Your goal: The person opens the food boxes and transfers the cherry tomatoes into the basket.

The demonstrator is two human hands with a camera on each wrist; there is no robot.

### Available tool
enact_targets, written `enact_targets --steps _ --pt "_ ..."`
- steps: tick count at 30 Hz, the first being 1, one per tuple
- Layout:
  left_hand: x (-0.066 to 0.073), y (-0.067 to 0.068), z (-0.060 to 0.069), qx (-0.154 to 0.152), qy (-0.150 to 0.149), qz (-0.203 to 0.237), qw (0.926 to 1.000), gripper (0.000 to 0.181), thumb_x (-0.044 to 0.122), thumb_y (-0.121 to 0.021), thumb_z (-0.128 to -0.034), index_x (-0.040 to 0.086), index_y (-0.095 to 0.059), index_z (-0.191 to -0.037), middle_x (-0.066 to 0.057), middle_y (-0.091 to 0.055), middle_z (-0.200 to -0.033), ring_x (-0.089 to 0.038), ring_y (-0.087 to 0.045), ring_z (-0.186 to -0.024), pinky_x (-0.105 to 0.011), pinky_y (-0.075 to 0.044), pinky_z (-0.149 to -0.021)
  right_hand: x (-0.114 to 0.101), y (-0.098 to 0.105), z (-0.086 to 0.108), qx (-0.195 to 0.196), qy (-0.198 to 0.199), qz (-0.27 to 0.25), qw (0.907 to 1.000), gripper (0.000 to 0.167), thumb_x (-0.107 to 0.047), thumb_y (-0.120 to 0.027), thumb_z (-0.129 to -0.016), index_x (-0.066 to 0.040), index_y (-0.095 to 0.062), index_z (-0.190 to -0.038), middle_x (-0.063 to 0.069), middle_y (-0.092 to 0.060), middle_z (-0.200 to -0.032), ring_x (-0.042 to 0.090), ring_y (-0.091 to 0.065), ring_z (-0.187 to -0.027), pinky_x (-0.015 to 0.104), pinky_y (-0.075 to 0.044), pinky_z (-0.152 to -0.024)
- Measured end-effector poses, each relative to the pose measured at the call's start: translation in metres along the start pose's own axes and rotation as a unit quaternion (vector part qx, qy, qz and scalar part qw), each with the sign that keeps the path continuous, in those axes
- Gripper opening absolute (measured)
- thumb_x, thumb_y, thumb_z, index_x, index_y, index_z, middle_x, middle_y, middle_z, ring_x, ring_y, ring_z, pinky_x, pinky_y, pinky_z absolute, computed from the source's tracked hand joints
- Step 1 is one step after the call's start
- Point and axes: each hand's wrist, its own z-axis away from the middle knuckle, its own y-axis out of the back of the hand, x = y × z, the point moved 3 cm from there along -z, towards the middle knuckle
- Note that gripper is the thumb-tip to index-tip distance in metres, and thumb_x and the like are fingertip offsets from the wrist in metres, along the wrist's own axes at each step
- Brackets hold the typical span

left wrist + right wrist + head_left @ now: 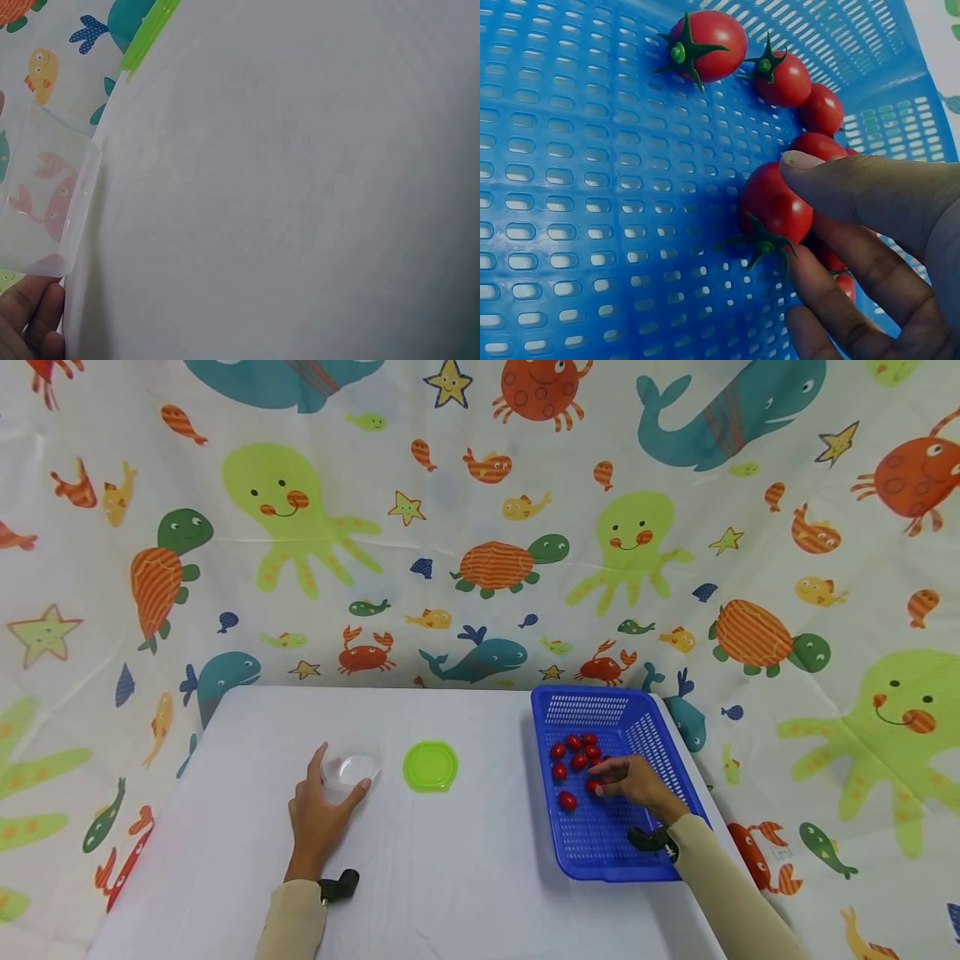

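My left hand [322,810] holds a clear plastic container [352,772] on the table, thumb on one side and fingers round the other. In the left wrist view, fingertips of the left hand [34,315] show below the see-through container [45,195]. Inside the blue basket [566,860], my right hand [633,783] pinches a red cherry tomato [775,206] with a green stem, thumb above and fingers below. More cherry tomatoes [567,801] lie about it, several partly hidden behind the hand in the right wrist view.
A light green lid [431,767] lies flat on the white table [450,877], between the container and the basket. Behind the table hangs a cloth [420,635] printed with sea animals.
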Motion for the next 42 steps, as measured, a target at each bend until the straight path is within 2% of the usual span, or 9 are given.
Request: enact_targets --steps 20,27,37,42 --pt "0.004 -0.001 0.001 -0.011 0.003 -0.004 0.9999 0.103 0.053 -0.077 -0.0925 0.028 -0.015 -0.172 -0.021 -0.049 -0.159 -0.045 -0.042 -0.140 -0.063 -0.028 -0.111 0.002 -0.003 0.008 0.004 0.001 -0.001 1.0000 0.030 0.003 -0.076 -0.094 -0.002 -0.078 -0.123 0.019 -0.078 -0.121 0.030 -0.075 -0.108 0.059 -0.057 -0.107" --pt "0.002 -0.002 0.000 -0.008 -0.001 -0.007 0.9999 0.103 0.053 -0.077 -0.0920 0.027 -0.017 -0.171 -0.021 -0.050 -0.159 -0.045 -0.043 -0.138 -0.061 -0.028 -0.109 0.004 -0.004 0.007 0.010 -0.005 -0.007 0.9999 0.029 0.004 -0.076 -0.093 -0.005 -0.080 -0.119 0.015 -0.079 -0.118 0.026 -0.075 -0.104 0.055 -0.060 -0.105" --pt "0.001 -0.001 -0.001 -0.018 0.002 -0.006 0.9998 0.112 0.058 -0.077 -0.0910 0.032 -0.005 -0.173 -0.022 -0.045 -0.163 -0.046 -0.040 -0.141 -0.065 -0.026 -0.112 0.000 -0.004 0.009 0.017 -0.016 -0.005 0.9997 0.025 -0.007 -0.078 -0.095 -0.008 -0.080 -0.121 0.011 -0.079 -0.118 0.024 -0.072 -0.104 0.059 -0.055 -0.109" --pt "-0.001 0.003 -0.001 -0.037 0.009 -0.005 0.9993 0.114 0.062 -0.075 -0.0911 0.034 -0.001 -0.172 -0.024 -0.040 -0.165 -0.048 -0.037 -0.144 -0.069 -0.023 -0.115 -0.008 -0.003 0.012 0.027 -0.016 0.007 0.9995 0.028 -0.016 -0.082 -0.095 -0.010 -0.079 -0.122 0.014 -0.077 -0.121 0.029 -0.071 -0.109 0.060 -0.055 -0.108"
